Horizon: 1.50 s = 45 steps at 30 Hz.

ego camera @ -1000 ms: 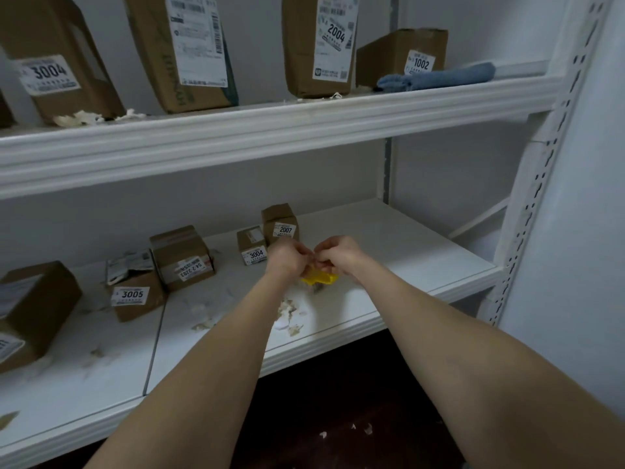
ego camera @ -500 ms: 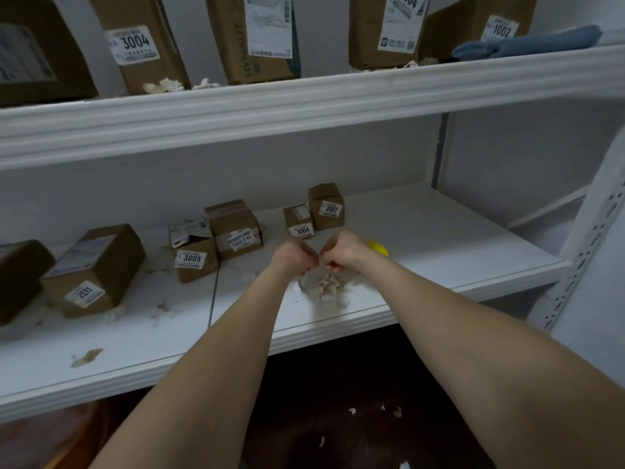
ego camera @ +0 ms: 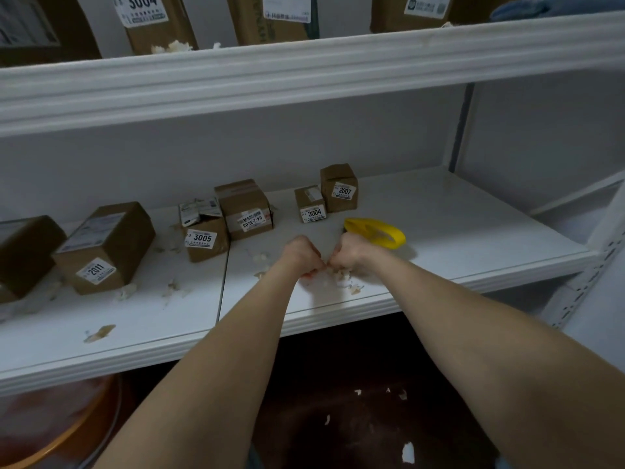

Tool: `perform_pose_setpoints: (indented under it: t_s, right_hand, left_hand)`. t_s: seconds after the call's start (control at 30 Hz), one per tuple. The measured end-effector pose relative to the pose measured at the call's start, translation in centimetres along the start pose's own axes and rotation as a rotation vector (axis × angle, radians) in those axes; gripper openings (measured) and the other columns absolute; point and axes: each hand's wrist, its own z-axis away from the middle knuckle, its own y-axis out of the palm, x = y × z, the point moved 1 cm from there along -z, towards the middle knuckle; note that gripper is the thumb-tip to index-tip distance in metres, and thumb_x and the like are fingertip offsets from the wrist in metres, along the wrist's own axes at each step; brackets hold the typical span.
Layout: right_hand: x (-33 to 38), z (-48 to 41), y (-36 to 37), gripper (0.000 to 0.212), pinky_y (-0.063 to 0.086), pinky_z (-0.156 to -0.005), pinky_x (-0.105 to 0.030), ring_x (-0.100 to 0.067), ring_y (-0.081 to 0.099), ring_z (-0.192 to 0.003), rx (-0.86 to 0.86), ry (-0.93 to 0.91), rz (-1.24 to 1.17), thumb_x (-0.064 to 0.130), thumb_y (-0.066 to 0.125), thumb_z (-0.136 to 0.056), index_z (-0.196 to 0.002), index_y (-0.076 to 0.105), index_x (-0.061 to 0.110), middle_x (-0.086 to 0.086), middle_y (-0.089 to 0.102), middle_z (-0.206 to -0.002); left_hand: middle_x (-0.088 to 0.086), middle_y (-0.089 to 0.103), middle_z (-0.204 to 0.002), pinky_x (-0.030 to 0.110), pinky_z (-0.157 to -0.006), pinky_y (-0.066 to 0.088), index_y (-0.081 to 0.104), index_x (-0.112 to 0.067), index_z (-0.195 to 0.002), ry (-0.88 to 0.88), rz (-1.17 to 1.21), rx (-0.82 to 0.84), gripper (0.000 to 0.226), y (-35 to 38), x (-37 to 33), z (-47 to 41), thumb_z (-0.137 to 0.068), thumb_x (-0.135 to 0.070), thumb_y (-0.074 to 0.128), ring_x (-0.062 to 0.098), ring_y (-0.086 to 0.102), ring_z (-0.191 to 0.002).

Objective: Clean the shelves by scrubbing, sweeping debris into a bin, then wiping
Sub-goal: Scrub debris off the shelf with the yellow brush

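On the white lower shelf (ego camera: 473,238), my left hand (ego camera: 301,253) and my right hand (ego camera: 351,257) meet knuckle to knuckle over a small pile of pale debris scraps (ego camera: 341,277). Both hands have their fingers curled down into the scraps and pinch at them; the fingertips are hidden. A yellow scrub brush (ego camera: 375,233) lies on the shelf just behind my right hand, apart from the fingers. More scraps (ego camera: 99,333) are scattered along the left part of the shelf. A blue cloth (ego camera: 554,6) lies on the upper shelf at the far right.
Labelled cardboard boxes stand along the back: 2011 (ego camera: 101,248), 3005 (ego camera: 203,231), 3004 (ego camera: 311,204), 2007 (ego camera: 340,187). Taller boxes line the upper shelf (ego camera: 304,69). An orange bin rim (ego camera: 61,438) shows below left. Scraps dot the dark floor (ego camera: 407,451).
The view shifted left and down. The yellow brush, under my hands a second ago, now lies on the shelf behind my right hand. Both hands dropped onto the debris pile.
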Motion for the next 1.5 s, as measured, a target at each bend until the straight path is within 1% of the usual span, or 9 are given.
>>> perform_pose_setpoints:
  t_s: [0.17, 0.3, 0.6, 0.73, 0.97, 1.1, 1.2, 1.37, 1.5]
  right_hand:
    - [-0.3, -0.1, 0.3, 0.019, 0.056, -0.071, -0.035, -0.026, 0.069, -0.08, -0.024, -0.004, 0.092, 0.018, 0.075, -0.07, -0.083, 0.074, 0.005, -0.012, 0.073, -0.085]
    - [-0.2, 0.3, 0.4, 0.015, 0.047, -0.061, -0.029, -0.024, 0.061, -0.069, -0.036, 0.003, 0.11, 0.015, 0.07, -0.075, -0.085, 0.073, 0.004, -0.014, 0.072, -0.085]
    - [-0.7, 0.1, -0.2, 0.02, 0.047, -0.064, -0.028, -0.02, 0.061, -0.074, -0.053, -0.013, -0.006, 0.013, 0.069, -0.08, -0.095, 0.074, 0.001, -0.01, 0.067, -0.081]
    - [-1.1, 0.2, -0.9, 0.016, 0.056, -0.074, -0.032, -0.022, 0.068, -0.082, -0.16, 0.022, 0.049, 0.019, 0.066, -0.079, -0.091, 0.074, 0.011, -0.006, 0.072, -0.09]
    - [-0.9, 1.4, -2.5, 0.021, 0.046, -0.068, -0.025, -0.024, 0.065, -0.091, -0.371, -0.01, 0.14, 0.032, 0.064, -0.083, -0.095, 0.071, 0.017, -0.004, 0.07, -0.097]
    - [-0.9, 2.1, -4.2, 0.035, 0.044, -0.085, -0.032, -0.029, 0.051, -0.116, -0.63, 0.01, 0.261, 0.032, 0.06, -0.089, -0.121, 0.058, 0.018, -0.01, 0.055, -0.123]
    - [-2.5, 1.9, -4.8, 0.049, 0.041, -0.097, -0.038, -0.032, 0.043, -0.124, -0.491, 0.178, 0.313, 0.022, 0.061, -0.088, -0.134, 0.045, 0.014, -0.014, 0.046, -0.134]
    - [-3.6, 1.2, -3.8, 0.039, 0.045, -0.085, -0.034, -0.03, 0.056, -0.113, -0.394, 0.162, 0.229, 0.014, 0.046, -0.094, -0.132, 0.051, 0.021, -0.01, 0.057, -0.125]
    - [-2.3, 0.6, -3.7, 0.025, 0.045, -0.077, -0.03, -0.028, 0.06, -0.102, -0.355, 0.143, 0.222, 0.023, 0.053, -0.094, -0.118, 0.059, 0.017, -0.009, 0.062, -0.115]
  left_hand:
    - [0.0, 0.053, -0.039, 0.02, -0.04, 0.047, 0.059, -0.009, -0.06, 0.003, -0.096, 0.04, 0.019, 0.6, 0.4, 0.3, -0.078, -0.004, 0.066, 0.005, 0.05, -0.031]
    - [0.007, 0.06, -0.062, 0.034, -0.071, 0.059, 0.067, -0.003, -0.084, 0.021, -0.052, 0.052, 0.009, 1.6, 0.6, 0.1, -0.08, -0.011, 0.068, 0.013, 0.057, -0.052]
    - [0.021, 0.069, -0.088, 0.045, -0.078, 0.058, 0.067, 0.005, -0.097, -0.003, 0.106, 0.018, 0.019, 2.1, 0.3, 0.0, -0.083, -0.008, 0.068, 0.027, 0.063, -0.063]
    - [0.022, 0.07, -0.092, 0.045, -0.074, 0.059, 0.067, 0.005, -0.094, -0.003, 0.064, 0.018, 0.014, 2.2, 0.0, 0.0, -0.084, -0.005, 0.064, 0.031, 0.068, -0.072]
    - [0.021, 0.071, -0.091, 0.043, -0.072, 0.059, 0.07, 0.004, -0.094, 0.032, -0.023, -0.024, 0.015, 2.0, -0.4, 0.1, -0.084, -0.004, 0.062, 0.029, 0.07, -0.075]
    - [0.017, 0.072, -0.087, 0.041, -0.073, 0.06, 0.072, 0.0, -0.089, 0.044, -0.07, -0.078, 0.014, 1.4, -0.3, 0.2, -0.082, -0.006, 0.061, 0.027, 0.07, -0.073]
    - [0.014, 0.07, -0.099, 0.042, -0.081, 0.057, 0.068, -0.004, -0.101, 0.031, -0.085, -0.117, 0.022, 0.9, -0.1, 0.2, -0.087, -0.011, 0.053, 0.03, 0.068, -0.089]
    - [0.017, 0.061, -0.118, 0.043, -0.089, 0.054, 0.06, -0.003, -0.118, -0.03, -0.125, -0.142, 0.03, -0.1, 0.9, -0.4, -0.09, -0.011, 0.054, 0.034, 0.062, -0.104]
    - [0.017, 0.06, -0.12, 0.039, -0.092, 0.05, 0.057, 0.0, -0.117, -0.075, -0.183, -0.192, 0.029, -1.2, 1.8, -1.0, -0.091, -0.011, 0.053, 0.033, 0.057, -0.112]
